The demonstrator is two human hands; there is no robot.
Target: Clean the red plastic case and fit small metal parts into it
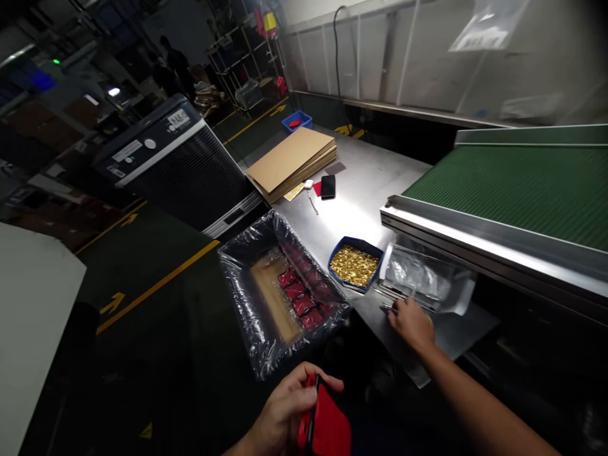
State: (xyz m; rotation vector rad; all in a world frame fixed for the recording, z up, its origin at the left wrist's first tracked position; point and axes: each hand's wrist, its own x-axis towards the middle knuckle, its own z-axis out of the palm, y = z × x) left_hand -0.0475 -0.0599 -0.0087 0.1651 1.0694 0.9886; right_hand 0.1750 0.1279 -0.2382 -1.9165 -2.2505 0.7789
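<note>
My left hand (pixel 287 405), low in the middle of the head view, is closed around a red plastic case (pixel 330 421) with a black strip along its edge. My right hand (pixel 412 324) is at the metal table, its fingers curled down beside several thin metal hand tools (pixel 392 291). What its fingertips grip is hidden. Just beyond the tools stands a blue bin (pixel 361 242) full of small gold-coloured metal pieces (pixel 354 266). A clear plastic bag (pixel 418 275) lies to the right of the bin, close to my right hand.
A crate (pixel 242 304) lined with dark plastic film holds cardboard and several wrapped red pieces (pixel 295 290). Farther back on the table (pixel 361 183) are stacked cardboard sheets (pixel 294 158), a phone (pixel 328 187) and a small blue basket (pixel 297 120). A green conveyor belt (pixel 522 183) borders the right.
</note>
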